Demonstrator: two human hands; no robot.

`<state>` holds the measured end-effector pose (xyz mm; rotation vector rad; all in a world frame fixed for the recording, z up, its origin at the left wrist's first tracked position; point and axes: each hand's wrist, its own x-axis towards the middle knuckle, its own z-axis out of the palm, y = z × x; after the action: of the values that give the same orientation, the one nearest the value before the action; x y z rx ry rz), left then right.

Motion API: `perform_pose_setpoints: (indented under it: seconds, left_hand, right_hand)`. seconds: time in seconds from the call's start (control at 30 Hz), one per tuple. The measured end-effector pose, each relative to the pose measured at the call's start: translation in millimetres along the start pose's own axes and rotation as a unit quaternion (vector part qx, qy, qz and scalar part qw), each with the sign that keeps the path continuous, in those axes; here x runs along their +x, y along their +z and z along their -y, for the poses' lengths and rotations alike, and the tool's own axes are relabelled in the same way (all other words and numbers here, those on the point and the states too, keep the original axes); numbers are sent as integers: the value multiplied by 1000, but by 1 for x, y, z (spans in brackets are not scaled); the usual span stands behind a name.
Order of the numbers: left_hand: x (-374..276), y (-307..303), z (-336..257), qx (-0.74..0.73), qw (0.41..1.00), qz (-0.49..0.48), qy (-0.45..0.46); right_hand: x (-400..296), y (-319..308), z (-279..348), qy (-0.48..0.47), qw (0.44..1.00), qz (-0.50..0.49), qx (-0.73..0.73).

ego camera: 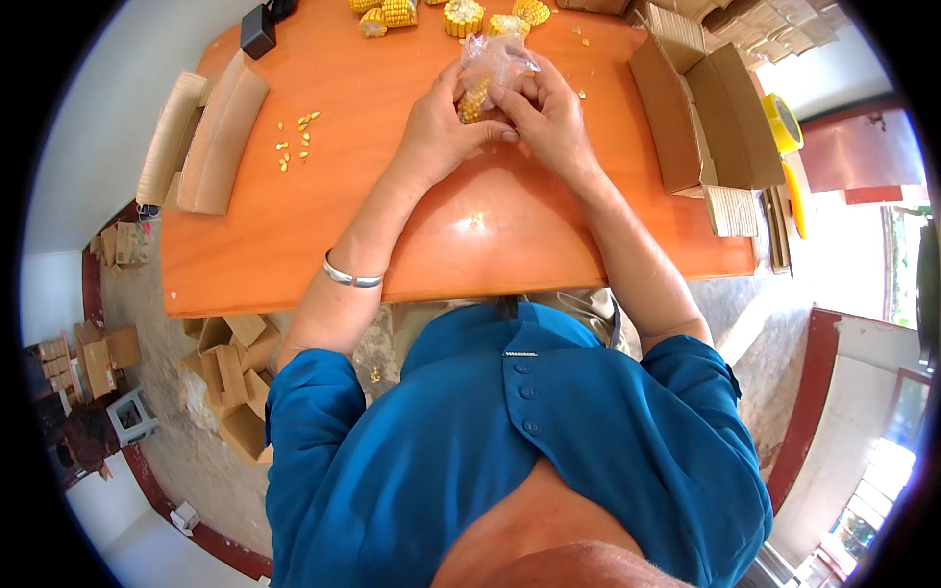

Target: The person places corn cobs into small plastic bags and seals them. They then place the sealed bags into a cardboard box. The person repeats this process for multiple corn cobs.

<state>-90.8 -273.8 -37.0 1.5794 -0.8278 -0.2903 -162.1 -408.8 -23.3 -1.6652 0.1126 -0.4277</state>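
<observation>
Both of my hands hold a clear plastic bag (494, 60) over the table, and a piece of corn on the cob (473, 103) shows through its lower part. My left hand (448, 121) grips the bag from the left, with the thumb beneath it. From the right, my right hand (545, 110) pinches the film between thumb and fingers. Just beyond the bag lie cut corn cob pieces (463, 18), with more of them (399, 12) further left. Loose corn kernels (304, 137) are scattered on the table left of my hands.
The orange wooden table (470, 235) bears an open cardboard box (224, 140) at the left and another open cardboard box (665, 117) at the right. A black box-shaped object (257, 33) stands at the far left. Yellow tape (781, 123) is beside the right box. Cardboard boxes (235, 375) lie on the floor.
</observation>
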Motion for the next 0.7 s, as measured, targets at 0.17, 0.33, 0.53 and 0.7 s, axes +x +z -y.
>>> perform_pose_setpoints:
  seconds: [0.17,0.33,0.53,0.7]
  left_hand:
    - [1,-8,1,109,992,-25,48]
    - [1,-8,1,182,977,-46,102]
    - [1,-9,-2,190,980,-40,35]
    - [2,-11,7,183,977,-82,78]
  right_hand:
    - [1,0,-5,-6,1000,9,-7]
    - [-1,1,-11,-58,998,9,-28]
    - [-7,3,-3,-151,964,-49,-213]
    - [-3,-4,3,-371,868,-72,-324]
